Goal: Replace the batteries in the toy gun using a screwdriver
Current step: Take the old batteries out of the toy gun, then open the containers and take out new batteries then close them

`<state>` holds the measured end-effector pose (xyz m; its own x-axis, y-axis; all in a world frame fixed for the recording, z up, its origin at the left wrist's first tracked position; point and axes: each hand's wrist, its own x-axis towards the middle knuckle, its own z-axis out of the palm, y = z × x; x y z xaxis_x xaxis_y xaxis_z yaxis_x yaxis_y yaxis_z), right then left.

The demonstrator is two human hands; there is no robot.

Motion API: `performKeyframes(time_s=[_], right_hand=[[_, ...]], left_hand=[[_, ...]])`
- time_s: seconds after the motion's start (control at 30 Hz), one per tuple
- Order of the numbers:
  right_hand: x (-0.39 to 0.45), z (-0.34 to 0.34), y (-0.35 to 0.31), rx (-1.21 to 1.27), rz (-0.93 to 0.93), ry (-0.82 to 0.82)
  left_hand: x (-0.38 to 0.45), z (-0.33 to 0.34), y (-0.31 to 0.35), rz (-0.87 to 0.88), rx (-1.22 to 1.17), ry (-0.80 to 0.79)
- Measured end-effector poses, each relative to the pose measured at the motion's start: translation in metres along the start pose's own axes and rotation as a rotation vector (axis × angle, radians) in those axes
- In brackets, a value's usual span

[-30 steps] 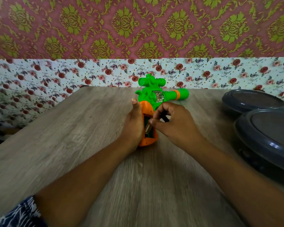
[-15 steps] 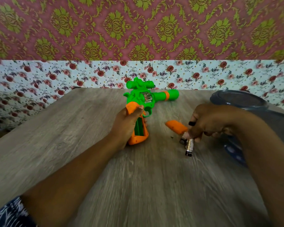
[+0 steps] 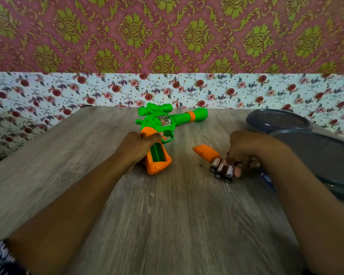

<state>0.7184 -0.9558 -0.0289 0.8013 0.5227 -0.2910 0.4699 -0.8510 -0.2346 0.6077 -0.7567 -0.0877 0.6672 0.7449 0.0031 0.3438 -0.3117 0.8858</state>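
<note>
Battery swap is midway: left hand [image 3: 136,148] grasps the toy gun [image 3: 157,133], right hand [image 3: 243,150] pinches a battery [image 3: 229,172] beside two others, fresh cells next.

Soft, even light fills the scene, moderately bright and without glare, and only faint shadows lie under the left hand [image 3: 139,147] and right hand [image 3: 244,153]. Streaky motion blur smears the wood grain of the table [image 3: 167,225] toward the lower edge and softens both forearms, while the floral wallpaper [image 3: 236,90] is blurred at the far left. Wide-angle distortion curves the wall border and stretches the frame's corners.
</note>
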Motion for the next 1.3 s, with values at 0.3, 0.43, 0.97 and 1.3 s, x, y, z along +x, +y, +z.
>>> performKeyframes(time_s=[0.3, 0.43, 0.97, 1.3], right_hand=[[0.0, 0.002, -0.006, -0.097, -0.09, 0.211], [-0.003, 0.014, -0.03, -0.006, -0.381, 0.326], [-0.007, 0.073, -0.067, -0.126, -0.861, 0.143], [-0.012, 0.059, -0.057, -0.023, -0.925, 0.212]], left_hand=[[0.003, -0.008, -0.003, -0.027, 0.027, -0.045], [0.008, -0.015, -0.006, -0.002, 0.185, -0.017], [0.019, -0.02, -0.014, 0.051, 0.426, 0.065], [0.016, -0.024, -0.008, 0.031, 0.534, 0.146]])
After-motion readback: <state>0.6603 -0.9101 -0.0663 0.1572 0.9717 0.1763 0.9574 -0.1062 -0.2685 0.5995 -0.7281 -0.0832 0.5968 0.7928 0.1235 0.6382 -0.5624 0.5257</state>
